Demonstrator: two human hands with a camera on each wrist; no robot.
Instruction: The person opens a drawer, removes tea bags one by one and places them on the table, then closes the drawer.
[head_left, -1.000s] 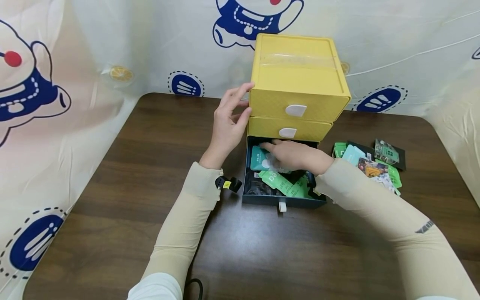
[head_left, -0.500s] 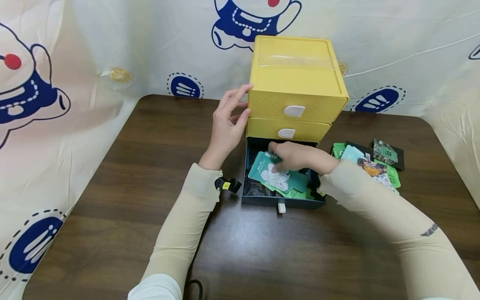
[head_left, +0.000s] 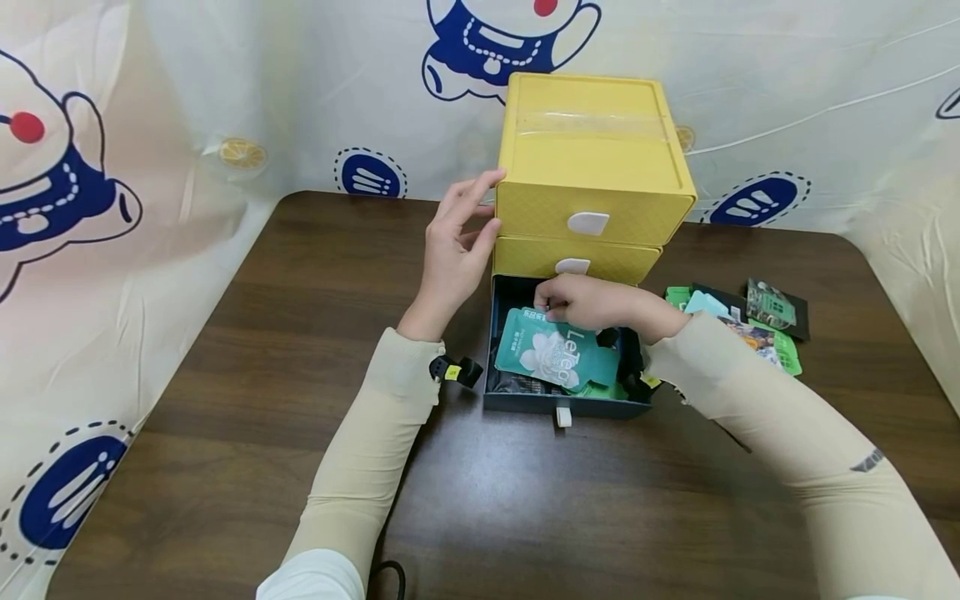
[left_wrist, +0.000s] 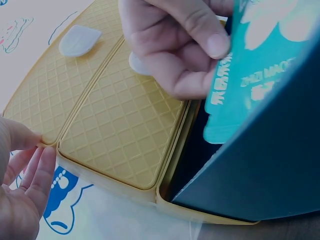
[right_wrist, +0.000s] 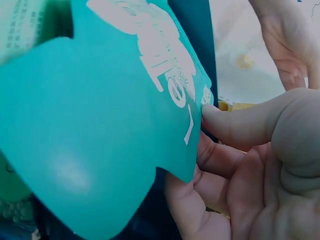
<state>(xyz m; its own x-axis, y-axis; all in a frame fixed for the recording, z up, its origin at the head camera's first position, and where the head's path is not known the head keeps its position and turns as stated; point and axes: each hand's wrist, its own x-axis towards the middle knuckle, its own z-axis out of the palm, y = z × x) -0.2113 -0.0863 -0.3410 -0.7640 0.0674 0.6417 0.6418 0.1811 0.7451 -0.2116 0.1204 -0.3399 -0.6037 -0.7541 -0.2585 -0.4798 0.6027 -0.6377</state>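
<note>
My right hand [head_left: 588, 302] pinches the top edge of a teal packet [head_left: 551, 350] with a white flower, above the open dark drawer [head_left: 525, 403]. In the right wrist view the thumb lies on the face of the packet [right_wrist: 100, 120] and the fingers curl behind it. The left hand [head_left: 456, 250] touches the left side of the yellow drawer box [head_left: 596, 150] with its fingertips, fingers fairly straight; the left wrist view shows them at the box's edge. Green and black packets lie under the teal one, partly hidden.
A pile of packets [head_left: 780, 308], green, black and light blue, lies on the brown table [head_left: 480, 500] to the right of the box. A printed curtain [head_left: 300, 100] hangs behind. A black cable [head_left: 393, 568] runs near the left sleeve.
The right hand went from reaching into the back of the drawer to pinching the teal packet, which moved forward and now lies flatter to view. The left hand has stayed in place.
</note>
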